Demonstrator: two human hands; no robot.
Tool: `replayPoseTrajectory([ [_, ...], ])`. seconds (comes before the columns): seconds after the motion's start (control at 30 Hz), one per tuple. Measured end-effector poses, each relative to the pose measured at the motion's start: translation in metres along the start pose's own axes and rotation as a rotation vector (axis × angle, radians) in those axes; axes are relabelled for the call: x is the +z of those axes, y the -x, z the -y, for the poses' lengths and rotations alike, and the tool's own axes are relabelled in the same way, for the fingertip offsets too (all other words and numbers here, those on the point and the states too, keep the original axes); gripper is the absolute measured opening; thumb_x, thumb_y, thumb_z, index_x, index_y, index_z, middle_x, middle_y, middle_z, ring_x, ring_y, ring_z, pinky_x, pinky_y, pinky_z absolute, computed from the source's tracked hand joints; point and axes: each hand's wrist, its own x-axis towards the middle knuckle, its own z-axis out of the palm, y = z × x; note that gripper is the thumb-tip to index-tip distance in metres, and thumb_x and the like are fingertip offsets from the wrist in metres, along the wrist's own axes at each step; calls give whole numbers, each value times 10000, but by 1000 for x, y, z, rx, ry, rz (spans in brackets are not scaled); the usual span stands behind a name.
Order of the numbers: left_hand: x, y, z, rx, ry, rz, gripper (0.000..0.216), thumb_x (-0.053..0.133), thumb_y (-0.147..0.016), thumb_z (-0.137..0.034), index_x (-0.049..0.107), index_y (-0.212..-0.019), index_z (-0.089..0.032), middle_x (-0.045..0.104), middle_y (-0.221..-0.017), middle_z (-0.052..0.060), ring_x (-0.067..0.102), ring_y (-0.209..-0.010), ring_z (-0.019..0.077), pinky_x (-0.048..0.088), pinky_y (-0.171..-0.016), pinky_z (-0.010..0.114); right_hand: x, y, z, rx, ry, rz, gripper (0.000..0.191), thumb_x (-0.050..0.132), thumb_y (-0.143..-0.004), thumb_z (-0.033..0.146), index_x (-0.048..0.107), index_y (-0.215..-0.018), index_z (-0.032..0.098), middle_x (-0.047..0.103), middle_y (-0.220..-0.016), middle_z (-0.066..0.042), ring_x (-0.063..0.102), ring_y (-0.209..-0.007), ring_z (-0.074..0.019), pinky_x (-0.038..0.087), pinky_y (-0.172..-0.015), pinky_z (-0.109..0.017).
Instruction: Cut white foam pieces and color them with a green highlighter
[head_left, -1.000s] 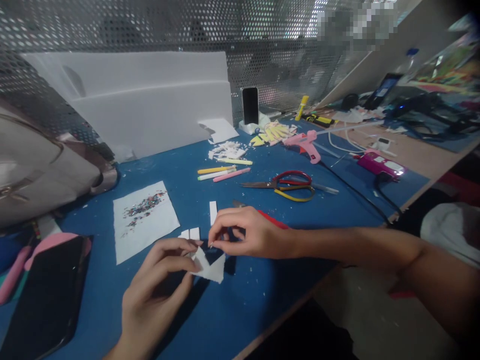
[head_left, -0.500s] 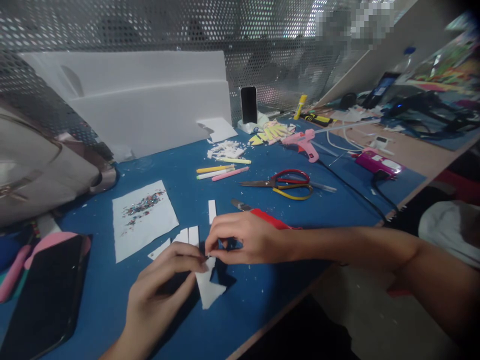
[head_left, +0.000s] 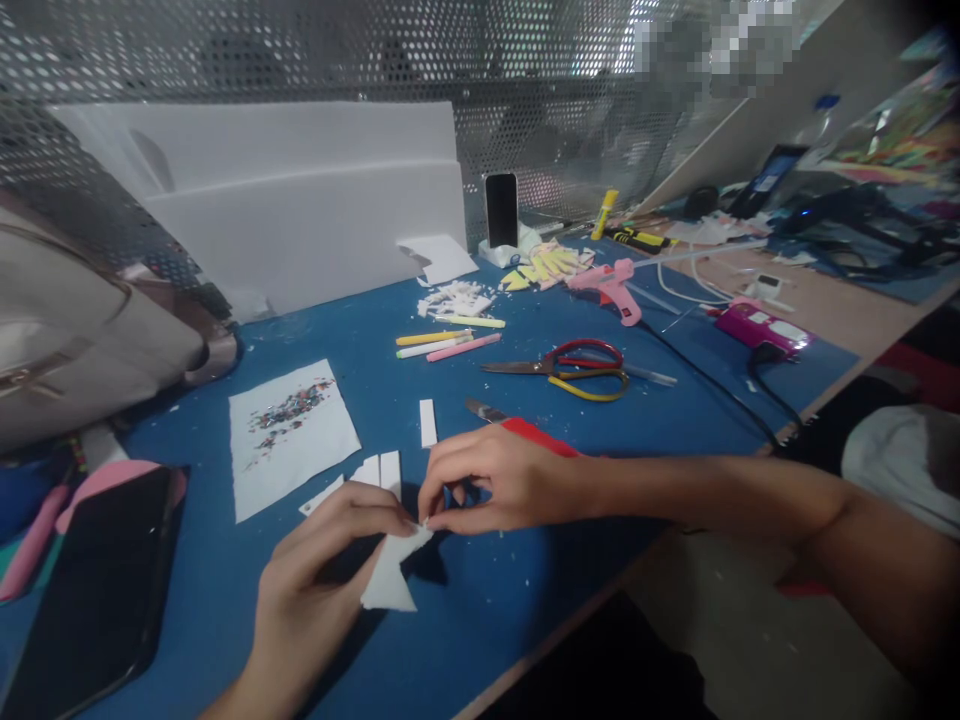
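Note:
A torn piece of white paper (head_left: 390, 580) is pinched by my left hand (head_left: 315, 560) just above the table, its wider ragged end hanging towards me. At its upper right tip the thumb and forefinger of my right hand (head_left: 499, 480) are closed together on the edge; any tiny bit between them is too small to make out. White strips (head_left: 389, 472) lie just beyond my left fingers, partly covered by them. One more short white strip (head_left: 427, 423) rests past my right fingertips. A red-handled knife (head_left: 536, 435) lies partly hidden behind my right hand.
Scissors (head_left: 555, 368), several pens (head_left: 463, 347) and a pink glue gun (head_left: 616, 285) lie further back. White paper (head_left: 255, 415) bearing colourful bits is at left, above a dark phone (head_left: 97, 590). White boards (head_left: 322, 220) lean at the back. A cable (head_left: 697, 380) runs right.
The white paper has turned in my left fingers, its loose end swinging left towards me. My right hand has shifted very slightly right, still pinching its tip.

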Motion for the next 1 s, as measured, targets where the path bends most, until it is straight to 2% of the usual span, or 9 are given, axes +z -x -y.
replayPoseTrajectory([
  [0.3, -1, 1, 2, -36, -46, 12, 135, 595, -883, -122, 634, -892, -251, 612, -913, -23, 623, -861, 101, 480, -723, 219, 11, 1, -4, 16, 2, -71, 10, 649, -826, 118, 654, -821, 125, 611, -780, 5, 542, -650, -64, 454, -639, -177],
  [0.6, -1, 6, 8, -50, -96, 19, 155, 625, -865, -133, 639, -939, -268, 632, -936, -30, 625, -914, 102, 473, -797, 212, 12, 1, -6, 50, 9, -179, 106, 653, -731, 58, 595, -758, 142, 572, -751, 28, 508, -653, -63, 432, -602, -161],
  [0.83, -2, 5, 7, -21, -97, -13, 153, 645, -855, -141, 666, -917, -280, 637, -907, -35, 631, -861, 103, 486, -743, 215, 5, 0, -1, 1, 8, -246, 57, 653, -776, 80, 624, -781, 129, 597, -771, 12, 497, -619, -53, 423, -575, -160],
  [1.0, -2, 7, 7, -22, -99, -28, 170, 656, -846, -129, 670, -925, -278, 638, -896, -33, 630, -845, 107, 484, -719, 220, 2, 1, -2, -49, 92, -163, 48, 626, -863, 143, 648, -826, 121, 614, -792, -14, 534, -684, -76, 458, -654, -189],
])
